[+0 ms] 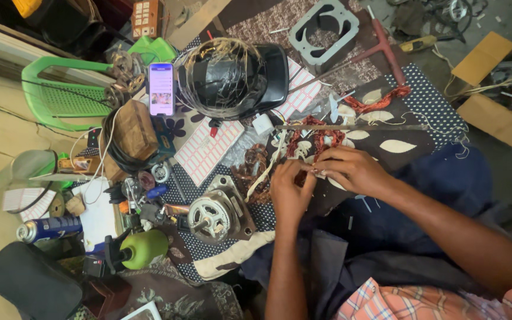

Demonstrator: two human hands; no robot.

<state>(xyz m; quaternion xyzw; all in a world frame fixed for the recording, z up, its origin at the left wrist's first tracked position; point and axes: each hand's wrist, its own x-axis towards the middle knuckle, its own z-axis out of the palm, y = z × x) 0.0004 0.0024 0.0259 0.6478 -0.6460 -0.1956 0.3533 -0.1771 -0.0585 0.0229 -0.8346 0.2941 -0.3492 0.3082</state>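
My left hand [290, 191] and my right hand [354, 170] meet over a motor stator wound with copper-red wire [314, 142], which lies on a patterned cloth [413, 101]. Fingers of both hands pinch the windings at its near edge. A thin metal rod [380, 127] lies across the stator's far side. Just left of my left hand sits a grey motor end housing with a shaft [213, 217]. Loose copper wire scraps [250, 169] lie between the two.
A black helmet draped in wire [232, 80], a lit phone [161, 89], a green plastic chair [60, 95], a grey metal motor frame [324, 32], a red T-handled tool [386, 50], a spray can [48, 228], a green-handled tool [143, 249] and cardboard [499, 112] crowd the floor.
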